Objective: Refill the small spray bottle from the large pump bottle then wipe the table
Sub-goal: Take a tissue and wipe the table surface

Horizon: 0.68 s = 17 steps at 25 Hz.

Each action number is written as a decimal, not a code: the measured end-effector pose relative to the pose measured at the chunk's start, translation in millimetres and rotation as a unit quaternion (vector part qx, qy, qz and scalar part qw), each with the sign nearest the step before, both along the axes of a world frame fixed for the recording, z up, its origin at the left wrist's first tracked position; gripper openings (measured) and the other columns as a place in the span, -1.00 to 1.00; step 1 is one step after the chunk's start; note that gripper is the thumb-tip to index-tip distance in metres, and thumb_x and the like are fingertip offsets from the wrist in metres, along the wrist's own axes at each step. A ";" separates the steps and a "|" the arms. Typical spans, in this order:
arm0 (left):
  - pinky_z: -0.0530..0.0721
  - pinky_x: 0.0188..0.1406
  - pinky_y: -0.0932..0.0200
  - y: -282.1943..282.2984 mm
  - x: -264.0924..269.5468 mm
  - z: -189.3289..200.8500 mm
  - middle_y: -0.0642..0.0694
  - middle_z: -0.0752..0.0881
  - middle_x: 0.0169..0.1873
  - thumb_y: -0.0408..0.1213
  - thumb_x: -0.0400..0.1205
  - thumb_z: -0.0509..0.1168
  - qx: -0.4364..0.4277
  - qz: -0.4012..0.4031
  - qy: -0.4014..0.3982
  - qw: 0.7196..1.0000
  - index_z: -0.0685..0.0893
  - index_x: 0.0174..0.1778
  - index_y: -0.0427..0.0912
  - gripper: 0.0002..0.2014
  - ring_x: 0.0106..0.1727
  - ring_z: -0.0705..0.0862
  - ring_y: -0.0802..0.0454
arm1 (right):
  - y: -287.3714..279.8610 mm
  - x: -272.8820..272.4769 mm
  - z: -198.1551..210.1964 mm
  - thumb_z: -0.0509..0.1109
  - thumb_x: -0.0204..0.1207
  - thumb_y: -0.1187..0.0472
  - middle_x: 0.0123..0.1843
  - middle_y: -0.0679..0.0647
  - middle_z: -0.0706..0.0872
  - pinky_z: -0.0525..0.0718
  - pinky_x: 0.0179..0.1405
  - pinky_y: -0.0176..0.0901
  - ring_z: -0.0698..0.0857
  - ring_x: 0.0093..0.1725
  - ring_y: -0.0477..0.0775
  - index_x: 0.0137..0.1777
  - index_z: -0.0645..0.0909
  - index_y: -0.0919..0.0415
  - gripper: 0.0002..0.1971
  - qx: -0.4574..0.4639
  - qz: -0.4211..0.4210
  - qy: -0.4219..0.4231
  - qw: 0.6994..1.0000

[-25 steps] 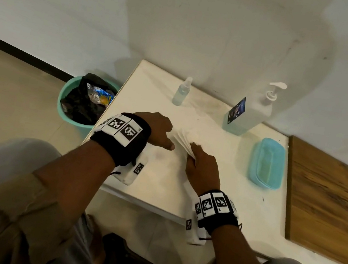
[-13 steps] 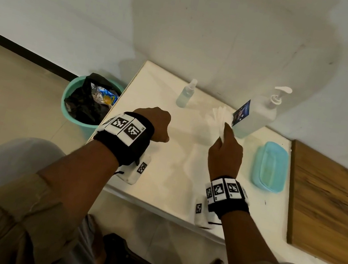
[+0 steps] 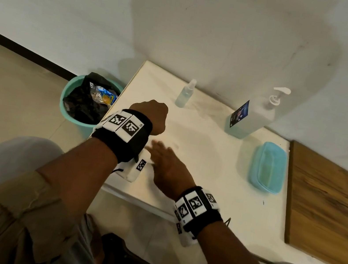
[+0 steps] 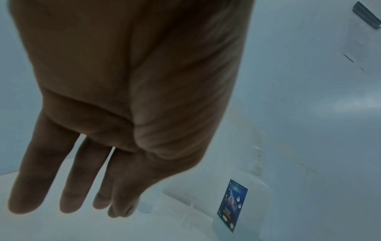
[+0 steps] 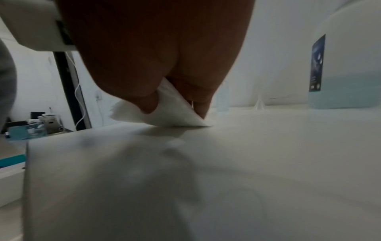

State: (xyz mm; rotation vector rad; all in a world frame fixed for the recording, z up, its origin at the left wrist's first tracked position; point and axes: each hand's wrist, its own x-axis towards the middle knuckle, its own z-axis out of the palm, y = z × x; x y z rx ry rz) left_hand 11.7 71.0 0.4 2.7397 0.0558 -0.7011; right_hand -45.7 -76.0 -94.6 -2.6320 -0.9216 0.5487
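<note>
The small clear spray bottle (image 3: 184,94) stands at the back of the white table (image 3: 205,160), by the wall. To its right stands the large pump bottle (image 3: 250,117), partly filled with blue liquid; its dark label (image 4: 231,205) shows in the left wrist view. My right hand (image 3: 161,154) is blurred low over the table's near left part. It pinches a white tissue (image 5: 171,112) between thumb and fingers, and the tissue's edge touches the tabletop. My left hand (image 3: 150,115) hovers just beyond it, holding nothing, with its fingers (image 4: 72,187) hanging straight.
A light blue lidded box (image 3: 269,167) lies to the right of the pump bottle. A wooden board (image 3: 329,206) covers the table's right end. A teal bin (image 3: 67,113) with a black bag stands on the floor at the table's left edge.
My right hand has swept the tissue from beside the pump bottle back toward the near left of the table, close to my left wrist. The left hand has barely moved.
</note>
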 end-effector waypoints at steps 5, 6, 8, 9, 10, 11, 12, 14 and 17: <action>0.59 0.20 -0.04 0.7 -1.4 -0.7 -0.23 0.62 0.26 -0.35 0.65 0.19 0.011 0.003 0.000 1.000 0.53 0.34 -0.25 -0.68 0.25 0.64 -0.25 | -53.8 -1.6 23.8 0.12 0.38 0.40 0.26 0.06 0.72 0.65 0.24 0.09 0.71 0.20 0.18 0.30 0.60 0.05 -0.48 0.099 -0.068 -0.022 0.992; 0.59 0.20 -0.03 0.8 -1.4 -0.9 -0.23 0.62 0.26 -0.35 0.65 0.19 0.012 0.004 -0.003 1.000 0.53 0.34 -0.24 -0.68 0.25 0.64 -0.25 | -64.5 3.1 25.1 0.11 0.40 0.39 0.25 0.06 0.73 0.67 0.22 0.08 0.72 0.18 0.17 0.31 0.59 0.05 -0.49 0.114 -0.123 -0.075 0.983; 0.58 0.20 -0.02 -0.4 -1.4 -1.0 -0.23 0.61 0.28 -0.34 0.66 0.19 0.011 0.006 -0.008 1.000 0.52 0.35 -0.24 -0.67 0.26 0.64 -0.25 | -84.4 12.7 22.9 0.12 0.48 0.43 0.36 0.11 0.68 0.64 0.31 0.03 0.68 0.29 0.18 0.42 0.54 0.11 -0.48 0.101 -0.223 -0.165 0.955; 0.58 0.21 -0.02 -0.9 -1.4 -1.1 -0.22 0.61 0.29 -0.33 0.66 0.19 0.012 0.007 -0.008 1.000 0.52 0.36 -0.23 -0.67 0.27 0.63 -0.24 | -90.1 16.6 18.3 0.12 0.55 0.43 0.46 0.13 0.61 0.56 0.41 0.01 0.61 0.41 0.17 0.50 0.48 0.13 -0.47 0.074 -0.260 -0.170 0.948; 0.58 0.21 -0.02 -1.5 -1.4 -0.9 -0.22 0.61 0.29 -0.33 0.66 0.20 0.013 0.007 -0.008 1.000 0.52 0.37 -0.23 -0.66 0.27 0.63 -0.24 | -92.1 18.1 12.8 0.11 0.60 0.43 0.57 0.15 0.49 0.45 0.51 -0.01 0.49 0.53 0.16 0.58 0.40 0.13 -0.46 0.042 -0.284 -0.147 0.946; 0.58 0.21 -0.01 -2.4 -1.0 -0.5 -0.22 0.61 0.29 -0.32 0.66 0.20 0.012 0.007 -0.008 1.000 0.51 0.37 -0.22 -0.66 0.27 0.63 -0.23 | -90.3 17.1 6.6 0.10 0.63 0.41 0.65 0.17 0.36 0.32 0.59 -0.02 0.36 0.63 0.17 0.63 0.32 0.14 -0.45 0.010 -0.290 -0.112 0.950; 0.57 0.20 -0.01 -3.2 -0.5 -0.1 -0.22 0.61 0.29 -0.32 0.66 0.20 0.012 0.007 -0.009 1.000 0.51 0.38 -0.22 -0.66 0.28 0.63 -0.23 | -84.4 13.4 -0.5 0.09 0.65 0.40 0.71 0.20 0.22 0.21 0.65 0.01 0.23 0.69 0.20 0.67 0.25 0.17 -0.44 -0.018 -0.275 -0.077 0.958; 0.57 0.23 -0.02 -3.4 -0.1 0.1 -0.22 0.59 0.31 -0.31 0.66 0.20 0.011 0.007 -0.009 1.000 0.51 0.38 -0.22 -0.65 0.30 0.62 -0.25 | -61.6 -0.8 -11.3 0.09 0.65 0.42 0.74 0.25 0.04 0.01 0.71 0.12 0.03 0.73 0.28 0.70 0.13 0.22 -0.40 -0.049 -0.207 -0.035 0.976; 0.57 0.25 -0.04 -1.9 -0.4 -1.1 -0.24 0.58 0.32 -0.32 0.65 0.20 0.014 0.008 -0.006 1.000 0.50 0.39 -0.23 -0.64 0.31 0.61 -0.28 | -21.1 -28.1 -14.5 0.10 0.60 0.46 0.74 0.24 0.00 -0.13 0.71 0.19 -0.08 0.73 0.28 0.70 0.10 0.25 -0.35 -0.015 -0.102 -0.015 0.995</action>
